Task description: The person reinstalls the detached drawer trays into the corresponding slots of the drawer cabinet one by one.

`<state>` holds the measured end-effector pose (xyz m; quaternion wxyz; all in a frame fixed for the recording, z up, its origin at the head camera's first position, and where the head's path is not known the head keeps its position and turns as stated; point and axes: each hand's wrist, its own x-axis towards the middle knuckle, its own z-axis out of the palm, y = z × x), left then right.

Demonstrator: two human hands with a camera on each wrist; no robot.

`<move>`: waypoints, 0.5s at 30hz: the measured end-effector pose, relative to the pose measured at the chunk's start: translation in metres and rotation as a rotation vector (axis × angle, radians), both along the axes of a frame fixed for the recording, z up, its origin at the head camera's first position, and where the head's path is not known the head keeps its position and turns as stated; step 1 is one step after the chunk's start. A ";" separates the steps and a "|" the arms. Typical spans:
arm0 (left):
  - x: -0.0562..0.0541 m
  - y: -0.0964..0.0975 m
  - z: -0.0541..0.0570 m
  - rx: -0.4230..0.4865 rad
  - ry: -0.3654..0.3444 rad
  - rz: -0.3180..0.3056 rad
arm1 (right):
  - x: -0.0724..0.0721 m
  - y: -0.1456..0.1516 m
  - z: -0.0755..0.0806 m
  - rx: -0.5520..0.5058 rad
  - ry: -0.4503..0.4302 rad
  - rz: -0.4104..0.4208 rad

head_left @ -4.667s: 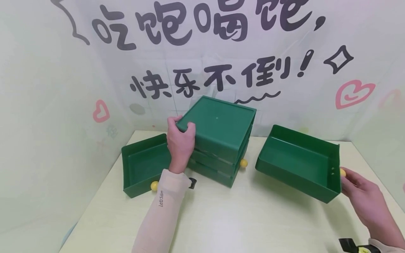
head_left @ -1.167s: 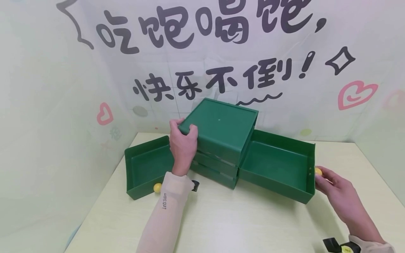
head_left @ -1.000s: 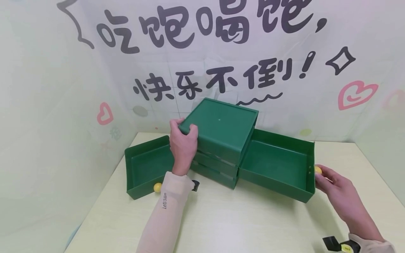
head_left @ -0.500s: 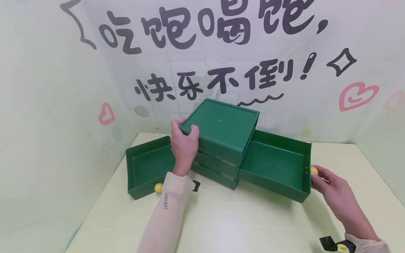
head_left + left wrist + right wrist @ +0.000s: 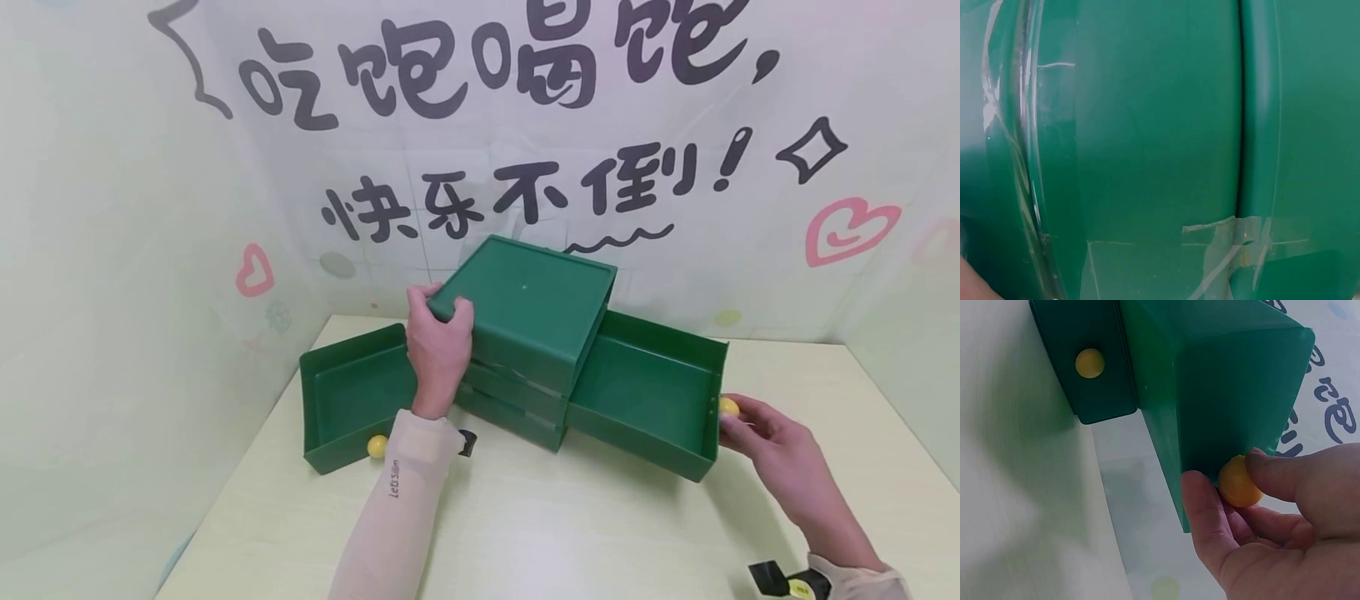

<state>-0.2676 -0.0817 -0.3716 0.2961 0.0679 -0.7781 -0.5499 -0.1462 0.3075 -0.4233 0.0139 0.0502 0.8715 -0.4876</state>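
Observation:
A green drawer cabinet (image 5: 525, 304) stands in the middle of the table in the head view. My left hand (image 5: 441, 350) grips its upper left edge, thumb over the top. Clear tape crosses the cabinet's side (image 5: 1154, 144) close up in the left wrist view. On the right, my right hand (image 5: 787, 462) pinches the yellow round knob (image 5: 1239, 482) of a green drawer (image 5: 652, 392). That drawer is partly in the cabinet's side opening and sticks out above the table. Its inside shows nothing. A lower drawer front (image 5: 1107, 394) with its own yellow knob (image 5: 1090, 363) sits below it.
Another green drawer (image 5: 360, 392) with a yellow knob (image 5: 377, 447) lies left of the cabinet, partly behind my left forearm. The pale table (image 5: 525, 533) meets a printed wall sheet (image 5: 712, 275) at the back, with pale sheets on both sides.
The right hand has brought the drawer leftward, from apart from the cabinet to partly inside it, covering the lower knob in the head view. The left hand has kept its grip.

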 end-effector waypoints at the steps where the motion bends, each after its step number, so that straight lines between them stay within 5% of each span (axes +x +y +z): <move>1: 0.000 0.000 0.000 -0.001 0.000 0.003 | 0.000 -0.001 0.000 0.001 0.002 0.001; 15: 0.000 0.000 -0.001 0.003 0.005 0.001 | -0.002 -0.007 -0.002 0.011 0.027 -0.045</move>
